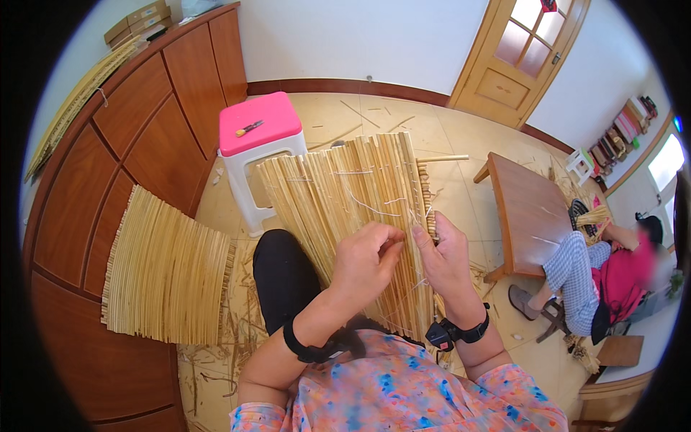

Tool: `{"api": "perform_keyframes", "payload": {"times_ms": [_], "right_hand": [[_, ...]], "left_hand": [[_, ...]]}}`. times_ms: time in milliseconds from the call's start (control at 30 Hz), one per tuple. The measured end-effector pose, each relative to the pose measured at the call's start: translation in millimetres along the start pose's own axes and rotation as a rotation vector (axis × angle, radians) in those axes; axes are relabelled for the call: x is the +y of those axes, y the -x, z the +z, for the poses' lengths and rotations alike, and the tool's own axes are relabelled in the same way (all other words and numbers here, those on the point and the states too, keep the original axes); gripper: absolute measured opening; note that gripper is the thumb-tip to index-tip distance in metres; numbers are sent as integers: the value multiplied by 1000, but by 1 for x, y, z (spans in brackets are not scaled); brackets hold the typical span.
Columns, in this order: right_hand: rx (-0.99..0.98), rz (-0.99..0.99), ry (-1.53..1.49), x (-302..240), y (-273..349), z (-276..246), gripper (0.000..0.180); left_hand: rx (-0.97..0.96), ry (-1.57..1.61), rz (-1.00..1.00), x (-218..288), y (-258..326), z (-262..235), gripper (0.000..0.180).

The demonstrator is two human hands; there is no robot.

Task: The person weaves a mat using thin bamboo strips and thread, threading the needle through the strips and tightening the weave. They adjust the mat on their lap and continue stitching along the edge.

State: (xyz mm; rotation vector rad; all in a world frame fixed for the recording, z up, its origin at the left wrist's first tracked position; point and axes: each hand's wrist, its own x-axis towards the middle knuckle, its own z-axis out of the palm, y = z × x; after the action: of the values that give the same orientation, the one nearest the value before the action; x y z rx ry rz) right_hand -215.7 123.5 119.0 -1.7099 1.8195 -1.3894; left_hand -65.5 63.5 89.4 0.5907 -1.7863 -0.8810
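Observation:
A mat of pale straw-coloured reed stalks (345,173) lies across my lap, its rows bound with thin white string (371,207). My left hand (366,259) is above the mat near its right side, fingers curled into a pinch. What that pinch holds, if anything, is too small to make out. My right hand (448,255) grips the right edge of the mat, thumb on top and fingers partly hidden around the side. Loose string ends show on the mat close to both hands. One stalk (446,158) sticks out to the right from the far corner.
A pink-topped stool (260,122) with a small cutting tool (250,129) stands ahead. Another reed mat (169,270) leans against the wooden cabinet (155,115) at left. Stalk scraps litter the floor. At right, a person (612,281) sits by a low wooden table (533,212).

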Motion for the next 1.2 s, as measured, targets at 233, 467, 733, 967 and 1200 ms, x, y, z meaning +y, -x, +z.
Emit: {"api": "perform_keyframes", "payload": {"times_ms": [233, 467, 733, 967, 1200], "right_hand": [[82, -120, -35, 1, -2, 6, 24], [24, -129, 67, -1, 0, 6, 24], [86, 14, -65, 10, -9, -3, 24], [41, 21, -11, 10, -4, -4, 21], [58, -19, -69, 5, -1, 0, 23]], "left_hand": [[1, 155, -98, 5, -2, -1, 9], [93, 132, -42, 10, -8, 0, 7], [51, 670, -59, 19, 2, -30, 8], [142, 400, -184, 0, -9, -33, 13], [59, 175, -166, -1, -7, -18, 22]]}}
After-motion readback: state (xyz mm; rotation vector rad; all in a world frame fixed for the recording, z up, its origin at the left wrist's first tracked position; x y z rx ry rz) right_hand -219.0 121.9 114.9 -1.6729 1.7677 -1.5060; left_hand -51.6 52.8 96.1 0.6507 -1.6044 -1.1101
